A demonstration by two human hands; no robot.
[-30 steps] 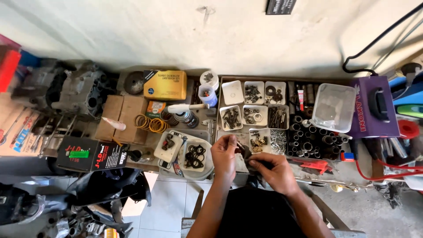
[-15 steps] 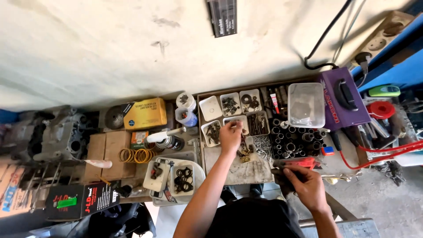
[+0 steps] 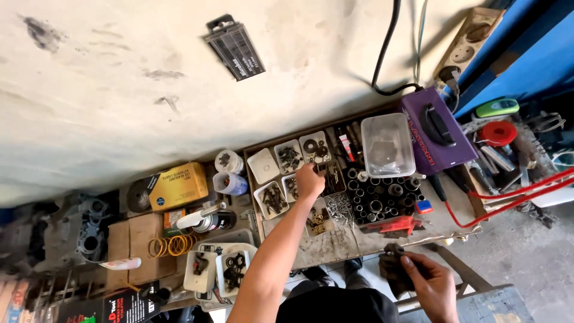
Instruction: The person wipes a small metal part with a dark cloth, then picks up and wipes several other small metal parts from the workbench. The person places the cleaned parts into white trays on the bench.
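Reaching toward 12 o'clock, the left hand [image 3: 309,181] rested among the small white trays [image 3: 272,199] of screws and washers on the workbench [image 3: 335,239]; its fingers were curled narrow over one tray, and I cannot tell what they pinched. At 5 o'clock the right hand [image 3: 426,280] gripped a small dark metal part [image 3: 391,251] with closed fingers. The risk, I think, was that the stretched forearm could knock a tray and spill fasteners, or that the part could slip. Compared with half a second earlier, the left hand stayed at the trays, and the right hand had moved lower, nearer the body.
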